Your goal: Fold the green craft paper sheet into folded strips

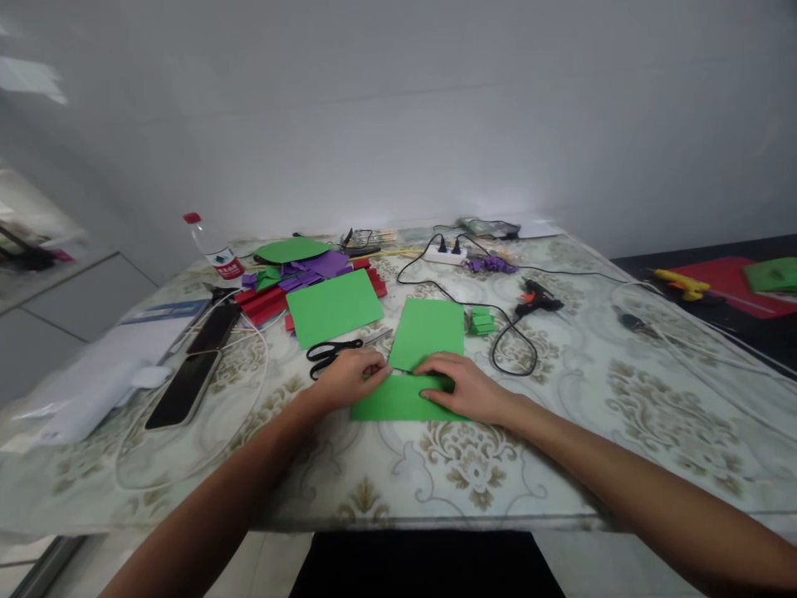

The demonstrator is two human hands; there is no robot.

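A green sheet point(391, 407) lies flat on the patterned tablecloth at the near middle. At its far left edge my left hand point(352, 379) is closed, thumb and fingers pinched on it. My right hand point(464, 387) curls over its right part, thumb and fingertips on the green edge. Between my fingertips shows a thin dark line that I cannot make out. Just beyond, a second green sheet point(429, 328) lies up against the first. Black-handled scissors point(330, 353) rest beside my left hand, blades toward the right.
Another green sheet point(336, 307) covers red and purple scraps point(317, 267). A hot glue gun point(536, 297) lies right, its cord near small folded green pieces point(481, 321). A power strip point(446, 253) sits behind. Phones point(185, 389), cables and a bottle point(215, 249) stand left.
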